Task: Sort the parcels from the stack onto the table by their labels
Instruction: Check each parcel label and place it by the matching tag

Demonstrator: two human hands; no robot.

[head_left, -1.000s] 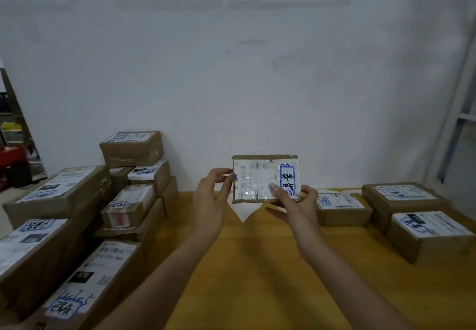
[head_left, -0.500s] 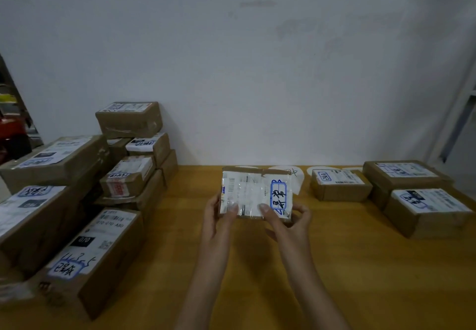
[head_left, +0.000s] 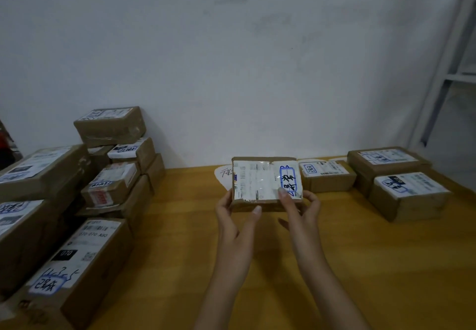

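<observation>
We see the parcel point(head_left: 266, 183), a flat brown box, held by both hands at the far middle of the surface point(head_left: 180, 239), close to the wall point(head_left: 231, 59). Its white label point(head_left: 257, 181) faces up towards us, with a blue-framed handwritten mark at its right end. We cannot tell whether the box's underside touches the wood or hangs just above it.

The left hand point(head_left: 233, 216) grips the box's left end, thumb lying along the near edge and fingers curled round the side. The right hand point(head_left: 302, 208) pinches the right near corner, thumb pressed on the label and fingers curled behind the box.

A white paper sheet point(head_left: 223, 175) with handwriting peeks out from behind the box's left edge. Just beside the box on the right we see a small parcel point(head_left: 327, 175) lying flat, label up. Further right lie two larger parcels point(head_left: 409, 195), one behind the other, both label up.

On the left the stack point(head_left: 77, 201) of brown boxes rises in several layers, most labels facing up, well apart from the hands. A pale shelf frame point(head_left: 453, 72) stands at the right edge.
</observation>
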